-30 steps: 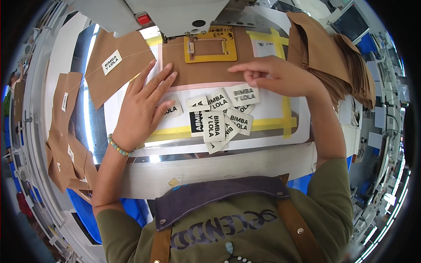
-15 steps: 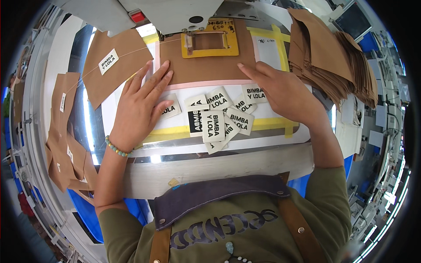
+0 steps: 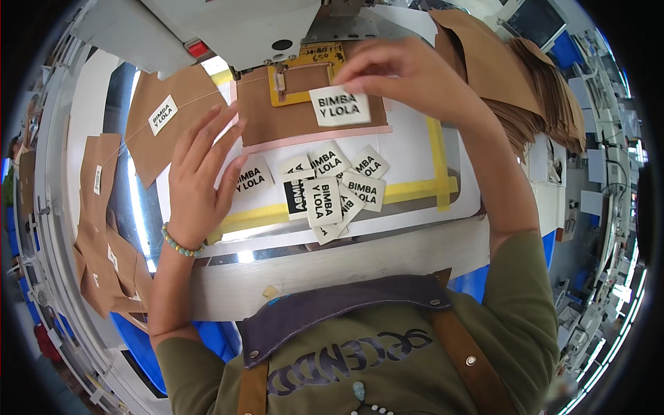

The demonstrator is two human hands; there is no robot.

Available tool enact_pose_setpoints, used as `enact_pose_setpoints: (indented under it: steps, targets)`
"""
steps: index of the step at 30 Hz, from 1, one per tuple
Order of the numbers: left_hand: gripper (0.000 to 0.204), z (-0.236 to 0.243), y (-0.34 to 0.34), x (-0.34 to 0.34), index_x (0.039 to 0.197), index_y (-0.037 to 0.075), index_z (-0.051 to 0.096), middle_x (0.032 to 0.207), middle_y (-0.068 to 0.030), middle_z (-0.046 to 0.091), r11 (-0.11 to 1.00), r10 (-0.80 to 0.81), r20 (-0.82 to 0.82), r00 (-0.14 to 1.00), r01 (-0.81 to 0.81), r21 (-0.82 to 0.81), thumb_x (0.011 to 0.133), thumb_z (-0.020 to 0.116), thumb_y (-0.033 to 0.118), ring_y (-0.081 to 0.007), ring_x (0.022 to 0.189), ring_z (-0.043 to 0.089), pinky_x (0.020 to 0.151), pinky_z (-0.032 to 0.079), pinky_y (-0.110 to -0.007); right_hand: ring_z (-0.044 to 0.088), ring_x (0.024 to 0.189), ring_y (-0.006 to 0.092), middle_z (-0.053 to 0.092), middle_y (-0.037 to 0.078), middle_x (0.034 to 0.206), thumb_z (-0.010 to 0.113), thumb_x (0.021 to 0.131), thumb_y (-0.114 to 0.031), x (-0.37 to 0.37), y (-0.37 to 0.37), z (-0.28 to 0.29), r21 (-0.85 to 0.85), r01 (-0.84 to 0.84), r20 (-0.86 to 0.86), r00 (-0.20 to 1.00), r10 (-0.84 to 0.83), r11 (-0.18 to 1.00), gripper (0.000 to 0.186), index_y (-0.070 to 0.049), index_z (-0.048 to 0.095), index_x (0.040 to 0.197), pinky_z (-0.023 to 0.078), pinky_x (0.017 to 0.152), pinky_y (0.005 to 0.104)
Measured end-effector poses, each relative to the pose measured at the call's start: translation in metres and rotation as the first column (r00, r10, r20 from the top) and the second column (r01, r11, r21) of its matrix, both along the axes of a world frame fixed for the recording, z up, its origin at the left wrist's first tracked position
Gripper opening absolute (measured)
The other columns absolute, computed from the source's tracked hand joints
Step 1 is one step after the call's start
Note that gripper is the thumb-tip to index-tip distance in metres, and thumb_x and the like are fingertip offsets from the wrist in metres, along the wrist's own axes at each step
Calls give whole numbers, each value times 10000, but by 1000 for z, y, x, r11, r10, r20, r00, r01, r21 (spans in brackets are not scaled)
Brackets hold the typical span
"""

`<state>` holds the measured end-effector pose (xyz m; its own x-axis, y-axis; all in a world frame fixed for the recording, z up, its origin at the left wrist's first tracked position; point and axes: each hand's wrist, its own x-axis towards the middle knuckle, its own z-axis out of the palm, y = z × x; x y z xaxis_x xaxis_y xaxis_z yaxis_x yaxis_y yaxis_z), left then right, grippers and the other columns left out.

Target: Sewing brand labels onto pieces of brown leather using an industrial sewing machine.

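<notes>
Thumb and forefinger of the right hand (image 3: 408, 72) make a pinching grip on the upper edge of a white label (image 3: 340, 109), which I see over the right part of a brown panel (image 3: 266, 126); whether it touches the panel I cannot tell. The left hand (image 3: 203, 169) keeps nothing in its open grip, fingers spread, tips just beside the panel's left edge. A yellow frame (image 3: 294, 99) lies on that panel, beside a pale machine head (image 3: 242, 31). Nearer the person, a loose pile of labels (image 3: 324, 200) sits on the tabletop, over a white sheet (image 3: 415, 155), one black label (image 3: 294, 197) among them. Off left lies a second brown piece (image 3: 173, 138); well to the right, a thick brown stack (image 3: 498, 69).
</notes>
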<state>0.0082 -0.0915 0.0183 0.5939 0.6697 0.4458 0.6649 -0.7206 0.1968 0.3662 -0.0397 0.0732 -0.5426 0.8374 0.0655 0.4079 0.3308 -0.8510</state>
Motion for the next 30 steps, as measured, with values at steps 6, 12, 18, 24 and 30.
enact_pose_setpoints:
  steps: [6,12,18,24,30]
  targets:
    - [592,18,1,27,1495,55,637,1572,-92,629,991,-106,-56,993,101,-83,920,778,76,-393,1448,564,1135,508,-479,743,954,193,792,78,1057,756,988,-172,-23,57,-53,185,-2,203,978,-36,983,212,-40,826,1138,571,848,324]
    - [705,3,16,45,1568,56,560,1681,-70,515,987,-133,-186,973,113,-117,914,799,165,-380,1531,461,1213,419,-514,760,854,296,805,115,988,730,905,-148,-42,50,-58,291,143,182,962,-202,946,173,-45,832,1000,596,801,399]
    - [673,-7,32,54,1586,46,538,1686,-83,506,986,-112,-202,973,84,-144,978,752,241,-390,1561,417,1272,352,-530,749,825,276,772,83,987,784,928,-125,-40,50,-61,431,87,193,963,-186,898,154,-43,836,1048,589,766,374]
    - [644,-6,34,56,1592,43,530,1651,-119,538,980,-108,-156,982,79,-182,1017,725,257,-397,1560,420,1271,354,-530,722,1035,298,734,83,1271,764,981,-205,-28,28,-60,625,64,194,953,-234,778,192,-62,834,1089,578,916,415]
    - [603,-12,39,58,1564,31,558,1629,-138,558,989,-103,-137,985,87,-123,1025,721,247,-392,1564,419,1272,354,-526,505,1475,292,667,70,1477,637,1071,-392,-6,-19,-63,635,-186,485,851,-200,750,449,-36,731,1328,432,1192,501]
